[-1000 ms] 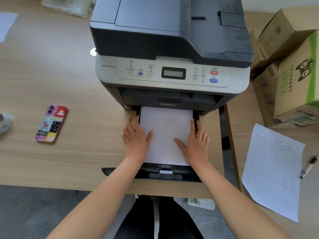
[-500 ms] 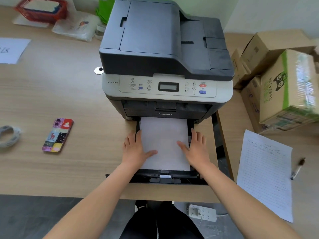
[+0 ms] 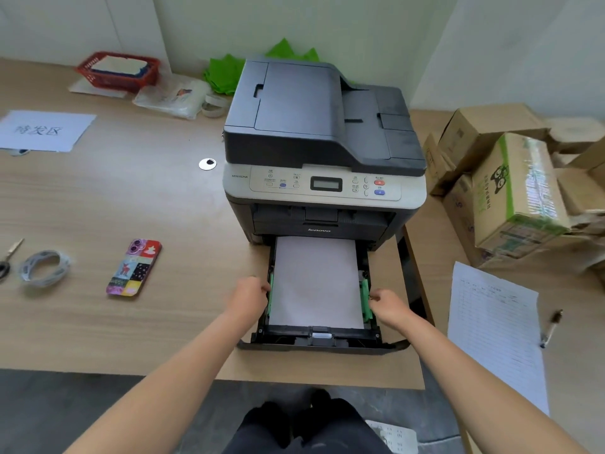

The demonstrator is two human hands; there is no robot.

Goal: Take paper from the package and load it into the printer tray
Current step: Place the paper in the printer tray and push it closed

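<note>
Paper [image 3: 316, 283] lies flat in the tray [image 3: 322, 346], pulled out over the worktop's near edge. Our left hand [image 3: 250, 296] and right hand [image 3: 388, 306] pinch the green side guides [image 3: 365, 298], fingers narrow, likely squaring the stack.

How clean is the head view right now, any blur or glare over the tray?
Head view: paper and tray sharp and evenly lit, no glare; cardboard boxes at right edge smeared; wide-angle bends the desk edges; both hands, left hand, right hand, slightly soft.
</note>
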